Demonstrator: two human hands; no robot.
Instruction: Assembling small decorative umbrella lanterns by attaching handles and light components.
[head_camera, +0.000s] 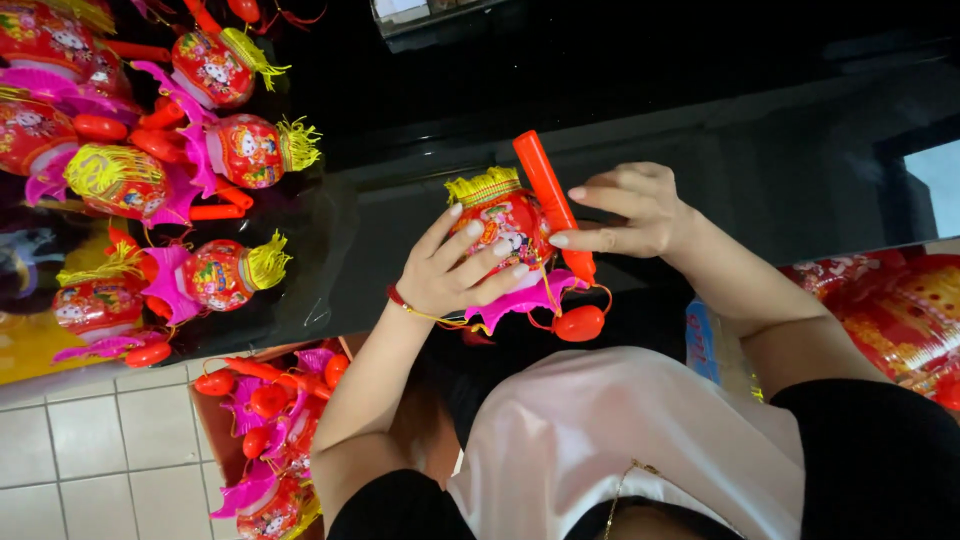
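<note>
While the lantern (500, 225) hung above the dark counter (400, 150), both hands steadied it, likely so its orange stick (550, 200) could be handled. The left hand (455, 270) curled its fingers (490, 250) round the red body; the right hand (635, 215) pinched the stick, fingers part-closed. More lanterns (240, 150) lay well apart on the counter, others in a box (270, 430) below.

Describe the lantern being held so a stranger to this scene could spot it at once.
Start at the dark glossy table, with red lanterns clustered at its left end. Near the middle of the picture, two hands hold one up: the left hand cups the held lantern, the right hand pinches its orange stick. It alone is held in hands.
</note>
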